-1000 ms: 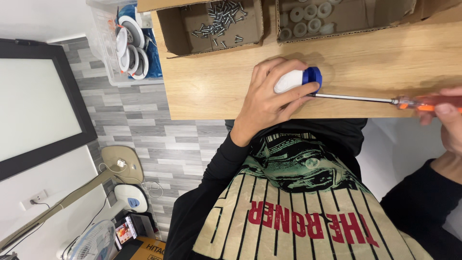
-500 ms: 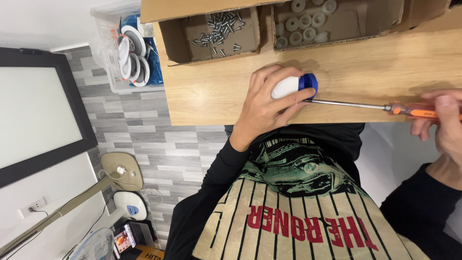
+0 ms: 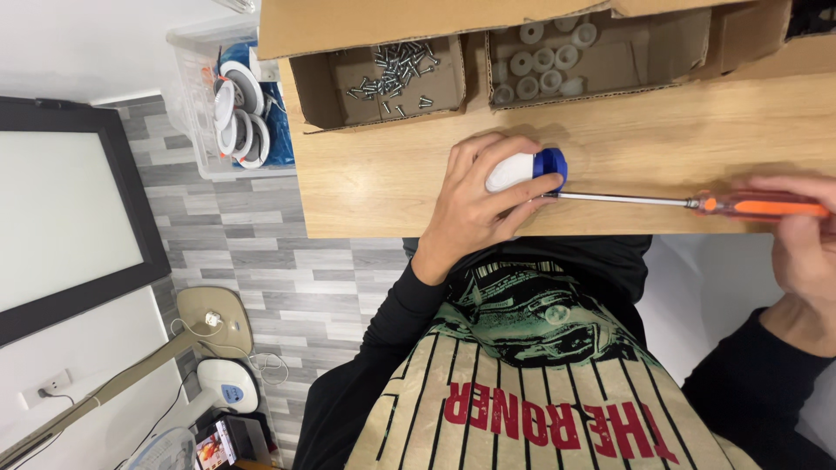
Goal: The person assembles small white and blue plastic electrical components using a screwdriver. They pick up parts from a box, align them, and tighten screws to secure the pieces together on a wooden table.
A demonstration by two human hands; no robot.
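- Where the pale wooden table [image 3: 610,148] ends, grey plank flooring [image 3: 252,261] shows.
- Two open cardboard boxes: one [image 3: 379,83] of loose metal screws, one [image 3: 592,52] of round white plastic caps.
- Left hand [image 3: 479,204] grasps one smooth white-and-blue cylinder [image 3: 527,168] on the table.
- Right hand [image 3: 805,235] clasps one orange-handled screwdriver [image 3: 688,203], tip at the cylinder.

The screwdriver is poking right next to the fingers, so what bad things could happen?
The screwdriver tip meets the white and blue part right beside the left hand; a slip might jab its fingers. The part sits near the wooden table edge, so a hard push could perhaps shove it off. The right hand holds the far end of a long shaft, so the tip may wobble off its spot.
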